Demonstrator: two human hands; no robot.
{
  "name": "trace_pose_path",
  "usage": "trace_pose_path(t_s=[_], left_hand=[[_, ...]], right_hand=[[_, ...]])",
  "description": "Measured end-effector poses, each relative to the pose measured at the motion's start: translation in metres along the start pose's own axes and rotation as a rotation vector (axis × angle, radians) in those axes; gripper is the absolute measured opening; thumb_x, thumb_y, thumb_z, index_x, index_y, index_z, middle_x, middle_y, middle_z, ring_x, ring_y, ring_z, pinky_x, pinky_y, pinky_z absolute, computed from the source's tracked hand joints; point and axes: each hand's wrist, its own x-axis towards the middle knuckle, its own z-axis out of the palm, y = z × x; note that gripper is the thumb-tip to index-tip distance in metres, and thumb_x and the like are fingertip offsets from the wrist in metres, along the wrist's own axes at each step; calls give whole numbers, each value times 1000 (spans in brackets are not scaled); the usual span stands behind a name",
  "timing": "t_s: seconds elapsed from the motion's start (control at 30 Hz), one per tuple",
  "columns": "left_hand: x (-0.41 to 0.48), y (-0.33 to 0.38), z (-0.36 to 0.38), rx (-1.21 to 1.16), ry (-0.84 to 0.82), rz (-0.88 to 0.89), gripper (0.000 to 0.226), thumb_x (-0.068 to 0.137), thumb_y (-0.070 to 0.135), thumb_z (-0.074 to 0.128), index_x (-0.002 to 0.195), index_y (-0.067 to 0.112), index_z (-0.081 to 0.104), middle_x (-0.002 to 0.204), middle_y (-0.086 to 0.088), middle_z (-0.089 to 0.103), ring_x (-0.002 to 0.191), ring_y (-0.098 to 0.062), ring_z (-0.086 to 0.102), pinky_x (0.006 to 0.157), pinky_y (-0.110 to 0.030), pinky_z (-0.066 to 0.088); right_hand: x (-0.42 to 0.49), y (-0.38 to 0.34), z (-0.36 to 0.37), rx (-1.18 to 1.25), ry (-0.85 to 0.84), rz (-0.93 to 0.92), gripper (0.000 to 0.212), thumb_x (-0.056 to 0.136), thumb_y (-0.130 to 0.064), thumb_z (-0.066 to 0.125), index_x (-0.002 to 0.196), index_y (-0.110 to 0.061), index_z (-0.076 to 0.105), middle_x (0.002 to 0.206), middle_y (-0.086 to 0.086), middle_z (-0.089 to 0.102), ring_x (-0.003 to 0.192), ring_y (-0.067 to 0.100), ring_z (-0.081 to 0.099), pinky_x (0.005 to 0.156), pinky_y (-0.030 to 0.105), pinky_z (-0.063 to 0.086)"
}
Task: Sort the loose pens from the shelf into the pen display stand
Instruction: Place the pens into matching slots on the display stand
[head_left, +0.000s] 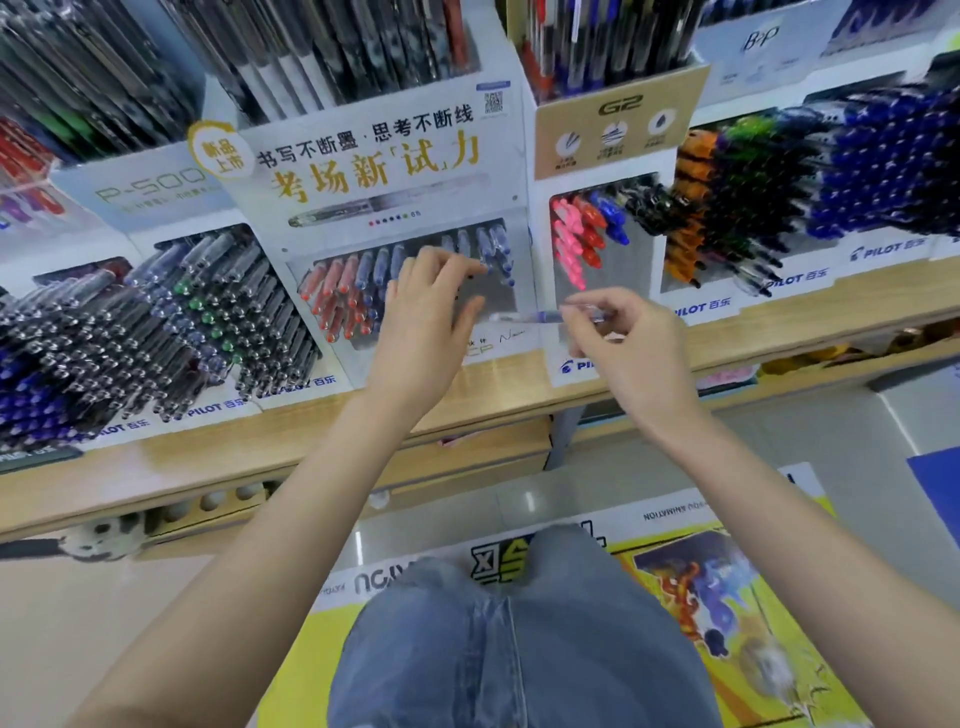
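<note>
The right hand (623, 348) pinches a slim clear-barrelled pen with blue ink (540, 316) near one end, holding it level just in front of the white cardboard display stand with gold lettering (363, 156). The left hand (431, 312) is spread, fingertips at the stand's row of blue pens. The pen looks light, stiff and slick, so I'd say a pinch nearer mid-barrel would steady it for slotting.

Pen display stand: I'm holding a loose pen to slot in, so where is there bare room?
Bare grey floor shows in the pen display stand between the left hand and the stand's right wall, below the blue pens. Around the red pens it is crowded. The G2 stand's grey right half is bare too.
</note>
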Motion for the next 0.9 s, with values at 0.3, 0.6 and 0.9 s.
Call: trace_pose_path(t_s=[0.3,0.6,0.9], left_hand=[[19,-11,19,87,30,-70,30,91,12,55,121,7,55,121,-9,56,108,-28,54,90,-38,42],[19,-21,10,119,-24,8,31,96,15,49,126,7,51,126,-8,55,108,-27,55,85,-36,43],[16,-29,1,103,-97,91,36,97,13,44,133,11,44,133,-6,49,111,-25,52,82,-38,45]], right_hand=[[22,1,-3,-283,-87,-511,26,86,-15,63,108,-2,67,81,-2,55,66,3,48,64,18,45],[32,10,27,-507,-24,-681,27,90,-18,52,101,-1,69,73,6,58,50,17,51,43,29,49],[13,15,48,-524,122,-653,24,88,-17,54,97,-2,70,73,6,61,51,18,54,43,30,50]])
